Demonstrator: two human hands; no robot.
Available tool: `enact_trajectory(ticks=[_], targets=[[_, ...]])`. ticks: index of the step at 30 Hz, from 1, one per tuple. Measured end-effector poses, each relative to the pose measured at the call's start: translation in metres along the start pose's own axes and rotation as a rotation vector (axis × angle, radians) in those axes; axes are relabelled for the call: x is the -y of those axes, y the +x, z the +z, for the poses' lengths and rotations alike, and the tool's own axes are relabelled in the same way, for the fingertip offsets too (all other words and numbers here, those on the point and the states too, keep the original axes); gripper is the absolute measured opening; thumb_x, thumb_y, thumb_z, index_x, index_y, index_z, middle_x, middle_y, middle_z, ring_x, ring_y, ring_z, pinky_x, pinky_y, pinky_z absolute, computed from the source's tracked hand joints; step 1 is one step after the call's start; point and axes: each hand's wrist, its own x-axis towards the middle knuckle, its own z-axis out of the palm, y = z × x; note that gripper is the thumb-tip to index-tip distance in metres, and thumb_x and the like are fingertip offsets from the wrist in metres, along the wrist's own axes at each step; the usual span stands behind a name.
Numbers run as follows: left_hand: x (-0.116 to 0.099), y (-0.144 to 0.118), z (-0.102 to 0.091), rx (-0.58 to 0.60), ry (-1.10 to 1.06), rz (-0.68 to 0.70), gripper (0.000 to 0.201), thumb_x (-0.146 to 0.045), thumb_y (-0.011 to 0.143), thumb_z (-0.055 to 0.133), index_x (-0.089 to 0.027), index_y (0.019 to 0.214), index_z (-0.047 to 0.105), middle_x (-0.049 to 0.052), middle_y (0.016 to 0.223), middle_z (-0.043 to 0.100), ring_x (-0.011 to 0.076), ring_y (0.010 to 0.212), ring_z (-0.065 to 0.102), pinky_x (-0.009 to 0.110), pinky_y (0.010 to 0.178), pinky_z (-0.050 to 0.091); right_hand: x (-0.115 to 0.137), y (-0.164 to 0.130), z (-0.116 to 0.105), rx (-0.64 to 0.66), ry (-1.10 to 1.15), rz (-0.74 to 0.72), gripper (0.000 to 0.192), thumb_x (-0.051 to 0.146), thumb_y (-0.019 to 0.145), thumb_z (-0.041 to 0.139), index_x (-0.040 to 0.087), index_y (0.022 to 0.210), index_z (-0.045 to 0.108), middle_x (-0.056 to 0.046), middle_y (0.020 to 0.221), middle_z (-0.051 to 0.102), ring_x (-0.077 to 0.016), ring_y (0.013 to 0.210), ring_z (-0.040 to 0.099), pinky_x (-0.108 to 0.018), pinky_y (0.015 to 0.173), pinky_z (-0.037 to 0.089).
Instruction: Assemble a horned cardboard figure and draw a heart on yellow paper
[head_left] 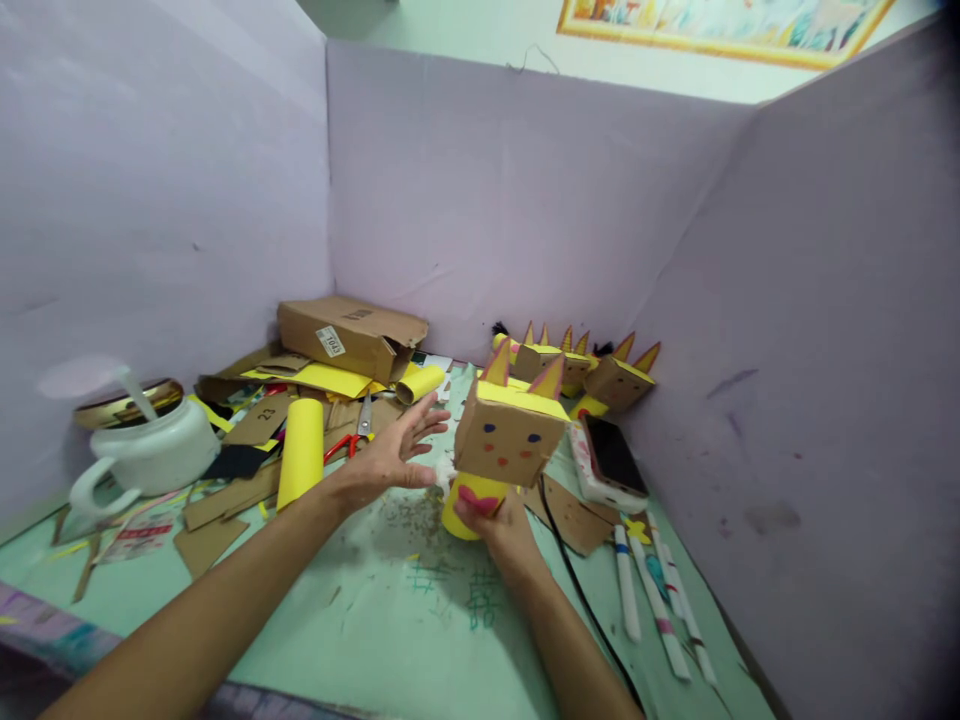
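My right hand [501,528] grips the yellow tube body [465,505] of a cardboard animal figure. Its box head [508,432] has a drawn face, two orange-and-yellow ears and a pink heart on the body. My left hand [394,452] is open with fingers spread, just left of the figure, close to a white tuft [445,470] at its side. Whether the palm touches the tuft is unclear.
Several finished figures [592,370] stand at the back against the purple partition. A phone [611,455] and markers [656,600] lie to the right, with a black cable [577,590]. On the left are a yellow roll [300,450], scissors [358,430], cardboard scraps, a cardboard box [349,335] and a white jug [150,455].
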Motion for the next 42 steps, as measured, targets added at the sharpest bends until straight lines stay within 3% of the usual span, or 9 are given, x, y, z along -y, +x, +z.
enact_trajectory(ticks=[6,14,18,21,23,29,34,38,42], targets=[[0.011,-0.001,0.031,0.138,0.011,-0.115,0.065,-0.027,0.051,0.078,-0.019,0.113,0.059,0.01,0.114,0.063,0.0309,0.109,0.053,0.046,0.094,0.037,0.007,0.002,-0.002,0.037,-0.044,-0.03,0.025,0.025,0.062,0.07,0.017,0.085,0.067,-0.005,0.083,0.07,-0.0237,0.076,0.062,-0.035,0.069,0.05],[0.03,-0.004,0.051,-0.12,-0.069,-0.193,0.036,-0.026,0.055,0.076,-0.013,0.088,0.068,0.008,0.088,0.071,0.0279,0.086,0.063,0.04,0.077,0.048,0.015,0.001,-0.009,0.111,-0.086,0.075,0.036,0.011,0.051,0.071,0.019,0.086,0.069,-0.005,0.086,0.071,-0.0266,0.082,0.064,-0.039,0.074,0.05],[0.019,-0.003,0.047,-0.174,-0.101,-0.227,0.042,-0.025,0.058,0.075,-0.015,0.097,0.066,0.009,0.093,0.07,0.0251,0.082,0.064,0.038,0.075,0.049,0.016,0.005,-0.042,-0.087,-0.076,0.115,0.044,0.025,0.058,0.071,0.02,0.101,0.061,-0.012,0.104,0.066,-0.0292,0.098,0.06,-0.046,0.083,0.046],[0.012,-0.004,0.05,-0.155,-0.119,-0.255,0.04,-0.024,0.055,0.076,-0.015,0.093,0.067,0.009,0.089,0.07,0.0237,0.079,0.063,0.035,0.071,0.048,0.021,0.009,-0.054,-0.248,0.106,-0.014,0.063,0.045,0.064,0.068,0.023,0.119,0.046,-0.013,0.128,0.05,-0.0265,0.116,0.049,-0.043,0.093,0.04],[0.012,-0.004,0.053,-0.122,-0.129,-0.276,0.037,-0.024,0.052,0.077,-0.014,0.087,0.068,0.006,0.079,0.07,0.0213,0.071,0.062,0.032,0.065,0.048,0.029,0.012,-0.05,-0.225,0.258,-0.102,0.074,0.053,0.058,0.071,0.024,0.121,0.044,-0.014,0.132,0.046,-0.028,0.121,0.044,-0.041,0.092,0.042],[0.02,-0.004,0.058,-0.106,-0.156,-0.296,0.032,-0.025,0.051,0.077,-0.013,0.08,0.067,0.001,0.065,0.064,0.0134,0.056,0.055,0.025,0.055,0.043,0.05,0.024,-0.028,0.01,0.317,-0.085,0.054,0.04,0.056,0.077,0.02,0.103,0.058,-0.008,0.1,0.068,-0.0276,0.093,0.061,-0.036,0.076,0.05],[0.017,-0.003,0.051,-0.138,-0.172,-0.26,0.041,-0.027,0.051,0.077,-0.013,0.088,0.066,0.003,0.073,0.065,0.0161,0.064,0.056,0.027,0.059,0.044,0.054,0.041,-0.027,-0.011,0.443,-0.058,0.037,0.023,0.06,0.075,0.02,0.095,0.063,-0.002,0.088,0.071,-0.0217,0.08,0.064,-0.032,0.071,0.05],[0.022,-0.003,0.045,-0.423,-0.172,-0.191,0.044,-0.035,0.061,0.07,-0.017,0.1,0.059,0.006,0.095,0.061,0.0187,0.085,0.056,0.027,0.07,0.044,0.064,0.058,-0.034,-0.231,0.536,-0.099,0.031,0.02,0.063,0.071,0.02,0.094,0.065,0.0,0.086,0.072,-0.0167,0.079,0.065,-0.028,0.074,0.05],[0.029,-0.003,0.047,-0.578,-0.193,-0.232,0.03,-0.041,0.07,0.059,-0.014,0.082,0.058,0.004,0.076,0.059,0.0164,0.07,0.056,0.026,0.061,0.042,0.08,0.071,-0.038,-0.396,0.609,-0.148,0.029,0.013,0.068,0.065,0.022,0.095,0.066,0.004,0.082,0.072,-0.0131,0.077,0.065,-0.025,0.073,0.052]])
